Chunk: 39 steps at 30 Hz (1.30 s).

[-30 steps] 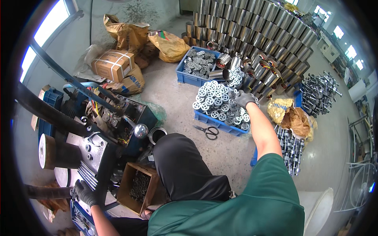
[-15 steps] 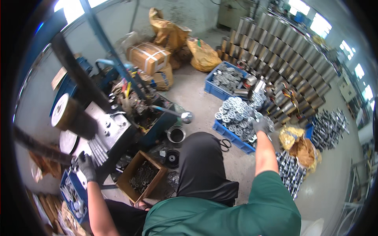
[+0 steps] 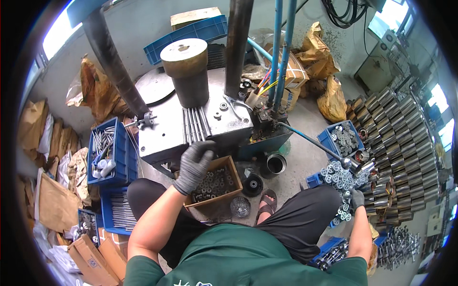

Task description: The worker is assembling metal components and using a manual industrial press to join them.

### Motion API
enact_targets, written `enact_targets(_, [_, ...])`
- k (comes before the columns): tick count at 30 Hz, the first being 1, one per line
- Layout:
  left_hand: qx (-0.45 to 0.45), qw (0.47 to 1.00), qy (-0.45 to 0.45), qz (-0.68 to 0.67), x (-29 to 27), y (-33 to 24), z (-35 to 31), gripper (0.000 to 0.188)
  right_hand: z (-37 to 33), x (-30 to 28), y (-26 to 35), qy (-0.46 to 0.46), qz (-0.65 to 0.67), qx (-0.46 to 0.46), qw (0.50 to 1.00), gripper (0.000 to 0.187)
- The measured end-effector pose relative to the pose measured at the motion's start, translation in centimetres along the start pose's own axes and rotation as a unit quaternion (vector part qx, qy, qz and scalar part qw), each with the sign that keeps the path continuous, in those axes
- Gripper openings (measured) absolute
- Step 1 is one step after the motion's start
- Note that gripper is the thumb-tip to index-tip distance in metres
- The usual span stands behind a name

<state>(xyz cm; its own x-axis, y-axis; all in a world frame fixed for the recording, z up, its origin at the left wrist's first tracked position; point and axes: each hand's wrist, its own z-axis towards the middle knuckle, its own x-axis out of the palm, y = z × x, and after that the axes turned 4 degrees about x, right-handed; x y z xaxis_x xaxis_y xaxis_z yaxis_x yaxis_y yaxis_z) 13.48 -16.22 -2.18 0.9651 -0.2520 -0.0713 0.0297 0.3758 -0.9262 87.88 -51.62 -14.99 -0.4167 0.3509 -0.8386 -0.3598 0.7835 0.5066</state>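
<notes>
My left hand (image 3: pixel 194 167), in a grey glove, is held above a cardboard box (image 3: pixel 234 188) of small metal rings. Its fingers are loosely bent, with a gap between thumb and forefinger, and nothing shows between them. Just beyond it, several thin metal rods (image 3: pixel 194 125) lie side by side on the press table (image 3: pixel 164 140), in front of a thick upright cylinder (image 3: pixel 191 86). On the right, my gloved right hand (image 3: pixel 357 198) touches the edge of a heap of silver spoked discs (image 3: pixel 339 175). Its fingertips are hard to make out there.
Blue crates (image 3: pixel 125 157) of rods and parts stand at the left. A blue lever (image 3: pixel 305 137) with a ball end reaches out toward the discs. Stacked metal cylinders (image 3: pixel 396 143) line the right side. A dark pulley-like part (image 3: pixel 253 184) sits beside the box.
The view has swung left toward the press. My left hand has left the fitting by the press's left post and come over beside the rods. My right hand stays at the disc heap.
</notes>
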Motion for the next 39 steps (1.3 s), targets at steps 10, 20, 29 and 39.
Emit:
enact_targets(10, [-0.114,0.962,0.244,-0.053,5.5,1.5,-1.1,0.037,-17.5,5.9,40.8,0.367,-0.090,-0.350,0.857,0.044])
enact_targets(20, [-0.313,0.839,0.253,-0.368,4.1,-0.2,-0.4,0.047,-29.0,14.6,49.8,0.566,0.279,-0.264,0.730,0.044])
enact_targets(29, [-0.221,0.839,0.289,-0.404,1.7,-1.0,-0.5,0.075,-30.0,15.6,50.9,0.752,0.474,-0.074,0.452,0.055])
enact_targets(39, [-0.402,0.849,-0.166,-0.301,0.0,9.5,-1.8,0.026,-28.6,15.4,51.1,0.623,0.555,-0.020,0.551,0.058])
